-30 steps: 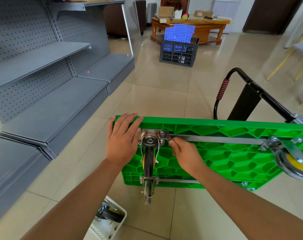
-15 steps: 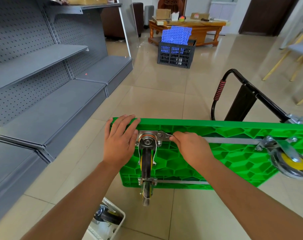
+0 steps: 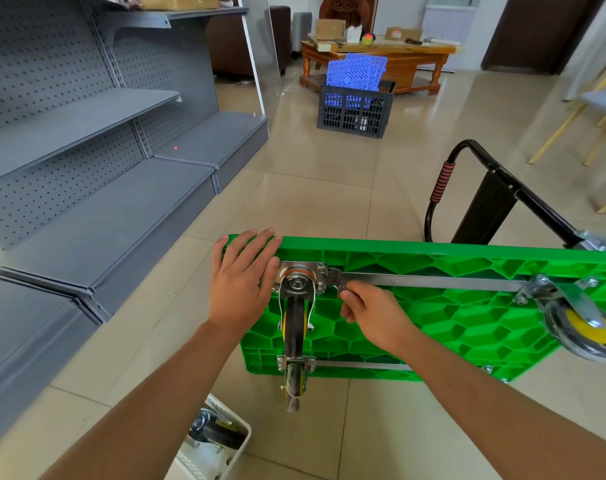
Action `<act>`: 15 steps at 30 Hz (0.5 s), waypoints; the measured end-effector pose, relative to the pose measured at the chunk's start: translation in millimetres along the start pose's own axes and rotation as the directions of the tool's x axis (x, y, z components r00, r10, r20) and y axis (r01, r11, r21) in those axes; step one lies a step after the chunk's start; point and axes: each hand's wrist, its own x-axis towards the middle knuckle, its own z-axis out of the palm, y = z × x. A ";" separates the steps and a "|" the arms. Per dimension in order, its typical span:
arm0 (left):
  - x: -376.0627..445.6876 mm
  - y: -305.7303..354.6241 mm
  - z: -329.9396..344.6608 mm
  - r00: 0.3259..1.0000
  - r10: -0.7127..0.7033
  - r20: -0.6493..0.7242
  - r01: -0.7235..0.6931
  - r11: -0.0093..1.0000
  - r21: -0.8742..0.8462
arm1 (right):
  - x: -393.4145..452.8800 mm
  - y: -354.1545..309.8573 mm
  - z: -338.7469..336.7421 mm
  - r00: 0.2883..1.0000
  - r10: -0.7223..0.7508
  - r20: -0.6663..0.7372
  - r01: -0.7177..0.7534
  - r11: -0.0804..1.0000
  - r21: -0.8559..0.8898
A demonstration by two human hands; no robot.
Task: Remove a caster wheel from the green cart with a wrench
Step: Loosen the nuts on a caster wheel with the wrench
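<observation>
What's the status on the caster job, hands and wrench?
Left hand flat on green cart. Right hand grips wrench, head on a caster wheel plate bolt. Nothing in the way.

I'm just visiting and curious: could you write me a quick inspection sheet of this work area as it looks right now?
Surface: tiled floor.
Job's things: green cart tipped on its side; wrench on a bolt at the caster wheel plate.
Clutter: white box holding a spare wheel.
Hands: left hand flat on the cart's corner; right hand grips the wrench.
Cables: nothing seen.
Surroundings: grey shelving, dark crate, wooden table.
</observation>
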 end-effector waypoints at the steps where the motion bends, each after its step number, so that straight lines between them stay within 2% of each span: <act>1: -0.4 0.3 0.5 1.000 0.000 -0.008 0.000 1.000 0.001 | 0.3 -1.1 2.1 1.000 0.004 0.007 -0.005 1.000 0.027; 8: 0.3 -1.9 0.1 1.000 0.008 -0.007 -0.008 1.000 -0.009 | 4.8 -3.4 12.6 0.999 0.039 -0.008 -0.037 0.982 0.187; 15: -1.3 3.5 -0.2 1.000 -0.023 0.006 0.023 1.000 -0.019 | 7.6 -3.9 21.6 0.998 0.046 -0.036 -0.039 0.984 0.174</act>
